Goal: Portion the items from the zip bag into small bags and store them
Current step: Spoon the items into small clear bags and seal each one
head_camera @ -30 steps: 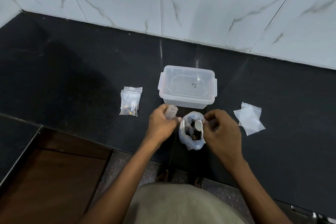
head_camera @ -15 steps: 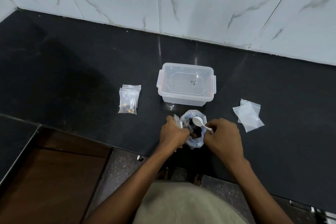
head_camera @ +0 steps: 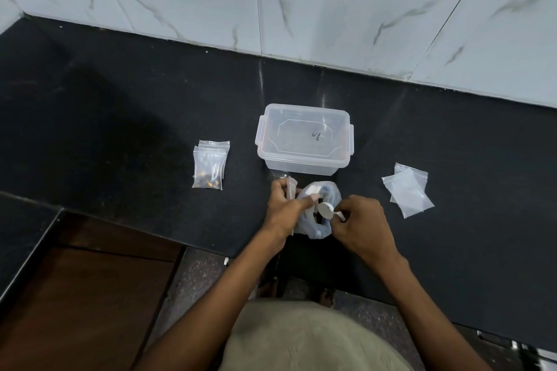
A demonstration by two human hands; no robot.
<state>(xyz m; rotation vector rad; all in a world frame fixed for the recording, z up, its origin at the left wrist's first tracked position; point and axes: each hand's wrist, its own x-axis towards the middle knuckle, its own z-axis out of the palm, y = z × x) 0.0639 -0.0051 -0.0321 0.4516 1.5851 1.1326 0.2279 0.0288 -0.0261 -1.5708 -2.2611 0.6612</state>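
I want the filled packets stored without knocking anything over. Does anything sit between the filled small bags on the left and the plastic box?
Nothing visible lies on the counter between the filled small bags and the plastic box. The one obstacle is the box's lid, which is on, so it must come off first.

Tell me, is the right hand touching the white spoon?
Touching. The head view shows the right hand pinching the handle of the spoon, whose bowl sits over the open zip bag.
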